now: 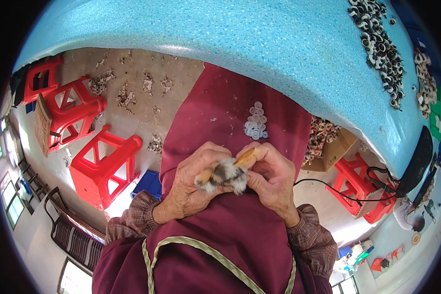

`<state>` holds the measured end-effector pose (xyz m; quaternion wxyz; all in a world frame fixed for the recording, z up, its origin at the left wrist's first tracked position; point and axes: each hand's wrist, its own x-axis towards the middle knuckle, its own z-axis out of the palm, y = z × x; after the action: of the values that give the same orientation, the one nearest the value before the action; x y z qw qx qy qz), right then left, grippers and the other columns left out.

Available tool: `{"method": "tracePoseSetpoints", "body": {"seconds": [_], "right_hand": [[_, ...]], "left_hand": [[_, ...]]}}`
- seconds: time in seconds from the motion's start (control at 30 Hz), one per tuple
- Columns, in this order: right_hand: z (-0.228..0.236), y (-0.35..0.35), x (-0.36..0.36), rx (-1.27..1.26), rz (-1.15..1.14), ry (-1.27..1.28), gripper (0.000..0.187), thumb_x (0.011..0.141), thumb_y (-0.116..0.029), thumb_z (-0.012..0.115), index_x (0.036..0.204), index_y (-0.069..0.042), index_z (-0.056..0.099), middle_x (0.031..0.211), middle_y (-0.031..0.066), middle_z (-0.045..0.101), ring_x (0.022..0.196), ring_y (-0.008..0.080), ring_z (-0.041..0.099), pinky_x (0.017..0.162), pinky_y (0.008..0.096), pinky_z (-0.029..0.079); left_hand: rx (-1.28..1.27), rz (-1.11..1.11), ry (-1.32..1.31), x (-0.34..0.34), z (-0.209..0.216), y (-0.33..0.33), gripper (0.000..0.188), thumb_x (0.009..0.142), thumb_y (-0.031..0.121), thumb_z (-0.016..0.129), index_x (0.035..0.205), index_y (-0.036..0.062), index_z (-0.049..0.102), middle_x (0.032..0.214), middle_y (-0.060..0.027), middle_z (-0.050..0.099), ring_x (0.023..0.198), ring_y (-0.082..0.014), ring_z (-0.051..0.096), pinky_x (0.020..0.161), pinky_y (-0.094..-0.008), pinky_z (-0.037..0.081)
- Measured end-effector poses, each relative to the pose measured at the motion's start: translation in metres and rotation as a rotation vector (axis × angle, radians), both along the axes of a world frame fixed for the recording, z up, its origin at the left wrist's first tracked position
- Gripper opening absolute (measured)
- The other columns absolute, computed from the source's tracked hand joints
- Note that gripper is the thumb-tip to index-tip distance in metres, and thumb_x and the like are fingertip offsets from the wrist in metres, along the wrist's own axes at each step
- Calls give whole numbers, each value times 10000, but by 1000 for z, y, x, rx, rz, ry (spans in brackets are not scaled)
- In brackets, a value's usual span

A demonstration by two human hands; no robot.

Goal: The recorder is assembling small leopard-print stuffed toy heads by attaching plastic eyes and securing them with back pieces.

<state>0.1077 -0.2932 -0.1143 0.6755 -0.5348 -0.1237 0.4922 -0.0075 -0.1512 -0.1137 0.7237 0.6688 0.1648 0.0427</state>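
Above my lap, my left hand (193,179) is closed around a small furry piece (224,172) of mottled grey, white and tan. The thumb and fingers of my right hand (273,177) pinch its right side, where a tan, hide-like edge (246,157) sticks up. Whether that edge is part of the same piece I cannot tell. Just beyond my hands, several translucent white plastic discs (256,120) lie in a small heap on the maroon apron (196,117) spread across my lap.
A blue speckled table cover (220,44) curves across the far side. Black-and-white tufted rings (379,49) are piled at its right. Red stools (105,169) stand at the left, among scraps (126,96) on the floor. A cardboard box (335,152) of furry pieces sits under the table.
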Motion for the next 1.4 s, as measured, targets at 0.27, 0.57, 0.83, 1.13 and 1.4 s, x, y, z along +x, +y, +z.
{"method": "tracePoseSetpoints", "body": {"seconds": [0.27, 0.57, 0.83, 1.13, 1.4], "right_hand": [[11, 9, -2, 127, 16, -458, 193, 736, 87, 642, 862, -14, 537, 809, 108, 580, 721, 229, 585, 617, 313, 477], [31, 7, -5, 247, 70, -586, 260, 631, 139, 625, 816, -27, 551, 789, 117, 581, 639, 247, 575, 557, 329, 476], [32, 7, -11, 264, 18, -687, 310, 575, 135, 650, 822, -31, 562, 763, 97, 580, 618, 242, 580, 510, 317, 469], [36, 8, -12, 316, 93, -795, 280, 652, 114, 638, 836, -61, 517, 744, 92, 611, 584, 227, 582, 498, 300, 469], [36, 9, -14, 293, 87, -809, 242, 718, 92, 646, 858, -49, 509, 733, 101, 605, 564, 219, 568, 478, 299, 455]], "left_hand": [[268, -42, -344, -3, 5, 16, 313, 867, 245, 629, 1015, -30, 616, 879, -148, 610, 715, -250, 610, 629, -333, 497], [486, 15, -525, -13, 6, 14, 265, 734, 132, 706, 956, 4, 639, 928, -143, 638, 865, -303, 585, 720, -366, 510], [393, -47, -575, -18, 2, 16, 297, 694, 134, 701, 960, 20, 635, 954, -108, 562, 883, -311, 569, 747, -400, 495], [514, -90, -762, -18, -8, 27, 231, 730, 64, 659, 945, 1, 604, 958, -135, 560, 926, -338, 599, 705, -451, 525], [478, -113, -780, -18, -2, 31, 187, 747, 7, 650, 919, -24, 583, 920, -161, 573, 872, -330, 607, 678, -420, 544]]}}
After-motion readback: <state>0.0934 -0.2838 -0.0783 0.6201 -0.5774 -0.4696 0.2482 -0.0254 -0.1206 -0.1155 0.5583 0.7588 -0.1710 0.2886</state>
